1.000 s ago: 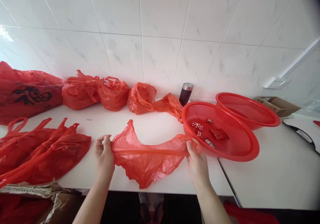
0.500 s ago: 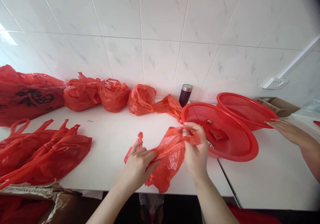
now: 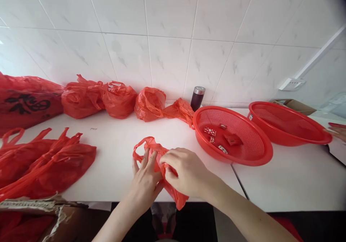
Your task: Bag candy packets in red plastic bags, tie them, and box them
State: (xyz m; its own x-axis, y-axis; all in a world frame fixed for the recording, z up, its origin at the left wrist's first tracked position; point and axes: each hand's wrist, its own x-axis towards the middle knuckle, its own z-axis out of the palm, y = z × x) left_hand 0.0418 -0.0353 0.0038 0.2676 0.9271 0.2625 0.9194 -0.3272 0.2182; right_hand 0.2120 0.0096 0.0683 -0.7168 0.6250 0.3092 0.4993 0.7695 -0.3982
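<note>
I have the red bag (image 3: 177,196) pinched in my right grip (image 3: 186,170), its lower end showing past the tabletop's (image 3: 115,159) front edge; whether my left grip (image 3: 146,180) holds too, I can't tell. Room runs left; the basin (image 3: 252,141) sits near, right

Bag (image 3: 178,198) under left hand (image 3: 146,182) and right hand (image 3: 186,173), over worktop (image 3: 116,144). Right of right hand: near basket (image 3: 244,156), packets (image 3: 232,139) inside; farther right, far basket (image 3: 292,135), box (image 3: 300,106) behind. Beyond hands, along wall (image 3: 167,14): bag row (image 3: 119,103), flask (image 3: 197,99) by its right end. Left of left hand: tied bags (image 3: 71,166); lower, carton (image 3: 78,222).
</note>
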